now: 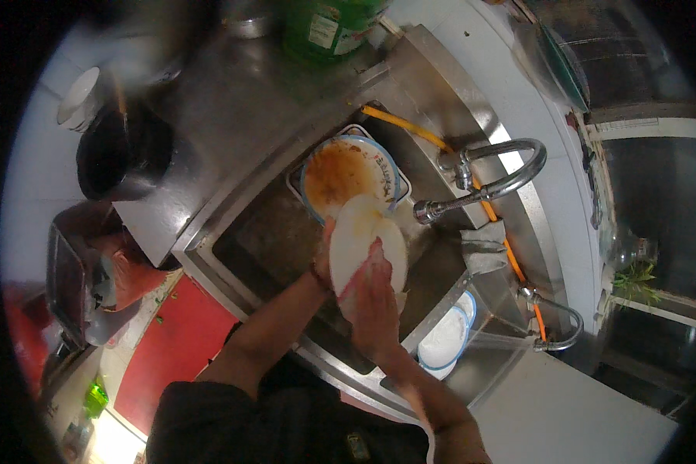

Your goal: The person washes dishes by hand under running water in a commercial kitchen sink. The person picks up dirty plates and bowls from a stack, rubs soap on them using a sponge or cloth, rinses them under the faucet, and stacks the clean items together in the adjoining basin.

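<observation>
A white oval plate (354, 232) is tilted up over the sink, with my left hand (323, 255) gripping its left edge. My right hand (374, 307) lies flat against the plate's face, pressing what looks like a thin cloth with a pink edge (356, 279) on it. Much of that cloth is hidden under my fingers. Just beyond the plate, a round blue-rimmed dish (339, 171) with brown, oily residue rests on a white rack or basket (292, 184) in the sink basin (255, 243).
A curved metal faucet (533, 159) reaches over the basin's right side. Water runs from a second faucet (574, 319) towards blue-rimmed dishes (443, 339) in the neighbouring basin. A grey cloth (484, 249) hangs on the divider. A black pot (122, 153) stands on the left counter.
</observation>
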`<action>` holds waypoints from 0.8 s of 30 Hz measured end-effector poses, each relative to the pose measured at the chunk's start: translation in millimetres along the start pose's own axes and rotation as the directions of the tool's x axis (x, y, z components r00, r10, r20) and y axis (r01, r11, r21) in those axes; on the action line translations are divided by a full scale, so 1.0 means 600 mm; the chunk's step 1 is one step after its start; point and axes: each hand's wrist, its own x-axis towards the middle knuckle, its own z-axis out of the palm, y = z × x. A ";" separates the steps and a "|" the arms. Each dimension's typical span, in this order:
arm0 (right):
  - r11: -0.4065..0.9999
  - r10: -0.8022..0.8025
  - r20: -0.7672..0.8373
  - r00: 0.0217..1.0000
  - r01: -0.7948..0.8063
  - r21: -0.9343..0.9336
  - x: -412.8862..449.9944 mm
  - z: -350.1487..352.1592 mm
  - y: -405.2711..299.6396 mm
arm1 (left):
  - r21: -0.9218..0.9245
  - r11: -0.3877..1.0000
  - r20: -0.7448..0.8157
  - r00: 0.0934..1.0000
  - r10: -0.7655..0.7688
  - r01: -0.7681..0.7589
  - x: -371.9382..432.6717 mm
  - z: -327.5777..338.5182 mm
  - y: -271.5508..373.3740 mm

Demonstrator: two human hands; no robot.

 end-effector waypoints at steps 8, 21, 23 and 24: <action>0.936 -0.312 0.355 0.881 0.349 -0.044 0.121 -0.013 -0.022 | -0.458 0.880 0.115 0.973 0.203 -0.129 -0.042 -0.060 0.025; 0.774 0.628 0.037 0.777 -0.629 0.069 0.233 0.085 0.168 | -0.106 0.990 -0.016 0.996 -0.091 0.089 -0.067 -0.074 0.005; 0.580 0.797 0.153 0.584 -0.811 0.074 0.237 0.074 0.169 | -0.068 0.994 0.042 0.996 -0.083 0.086 -0.065 -0.080 -0.001; 0.509 0.845 0.167 0.509 -0.860 0.042 0.237 0.062 0.161 | -0.072 0.994 0.047 0.995 -0.084 0.088 -0.061 -0.081 -0.008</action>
